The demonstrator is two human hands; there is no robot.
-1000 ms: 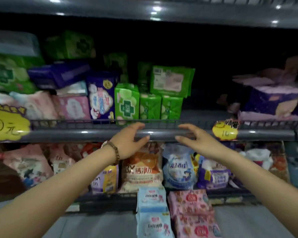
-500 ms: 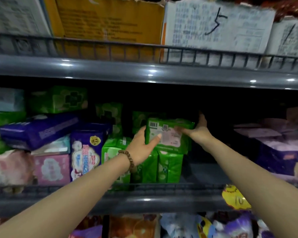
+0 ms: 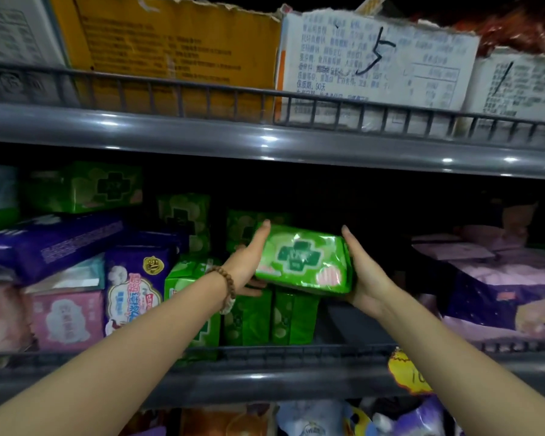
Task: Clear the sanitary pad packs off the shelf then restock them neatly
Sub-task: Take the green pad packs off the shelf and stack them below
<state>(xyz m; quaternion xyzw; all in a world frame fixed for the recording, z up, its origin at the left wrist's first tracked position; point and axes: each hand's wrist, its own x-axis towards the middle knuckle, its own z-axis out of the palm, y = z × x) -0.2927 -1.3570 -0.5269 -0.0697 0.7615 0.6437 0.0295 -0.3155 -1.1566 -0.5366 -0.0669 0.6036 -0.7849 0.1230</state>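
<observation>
At the far left of the shelf (image 3: 265, 377) I see a loose heap. A long purple pack (image 3: 51, 243) lies slantwise above a pink pack (image 3: 66, 319), and a flat green pack (image 3: 85, 187) sits higher up and further back. None of it is squared up, which I take to be the reason the lot has to come off before restocking. Next along, an upright purple pack (image 3: 132, 287) faces forward, and beside it the upright green packs (image 3: 271, 319) stand on end in a row behind the front rail (image 3: 343, 349).

My left hand (image 3: 249, 262), with a beaded bracelet (image 3: 227, 284) at the wrist, lies flat against the left end of the shiny green pack (image 3: 306, 259). Its fingers are straight and pointing up, and the thumb reaches underneath. My right hand (image 3: 365, 275) mirrors it on the right end, fingers straight, heel of the palm under the lower corner. So the pack is squeezed between two flat palms rather than clutched. It sits just over the upright green row with its face tilted toward me, and I cannot tell whether it touches the row.

I judge that the two-handed hold suits a soft, slippery wrapper: pressure from both ends should stop it sagging or sliding on its way over the rail.

Well to the right is a stack of pale purple packs (image 3: 497, 278), and a yellow price tag (image 3: 406, 372) hangs on the shelf edge.
</observation>
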